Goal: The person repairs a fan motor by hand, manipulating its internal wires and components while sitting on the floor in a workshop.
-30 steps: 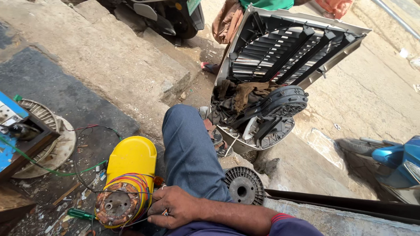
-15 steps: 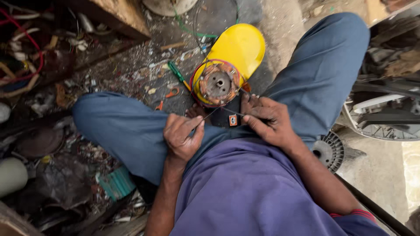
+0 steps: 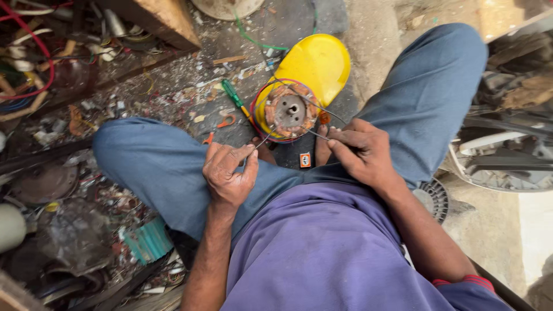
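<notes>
left hand (image 3: pixel 229 173) pinching a thin grey wire (image 3: pixel 262 140) between thumb and fingertip, just near of the small motor (image 3: pixel 288 110). right hand (image 3: pixel 360 151) pinching another thin wire (image 3: pixel 318 136) the same way, on the right side. both wires running up to the motor's copper winding, with a red loop of wire round its rim. motor sitting on top of a yellow plastic stool (image 3: pixel 314 66), on the dirty floor between two knees in blue trousers (image 3: pixel 155 161)

might go wrong: a hard tug could snap a thin wire or rip it out of the winding, since both look stretched tight. could also tip the motor off the stool, because nothing seems to hold it down. sharp wire ends might poke a finger. green screwdriver (image 3: pixel 234 95) lying just left of the stool, easy to knock with a wrist

room to move: not much. legs close in on the left and right. lots of junk and old wires (image 3: pixel 34 69) far left, a wooden plank (image 3: pixel 161 20) at the far side, a big grey machine (image 3: pixel 507 138) on the right. a round black fan part (image 3: pixel 433 198) near the right elbow. only open bit is the small gap of floor near the stool, right in front of the purple shirt (image 3: pixel 322 247)
</notes>
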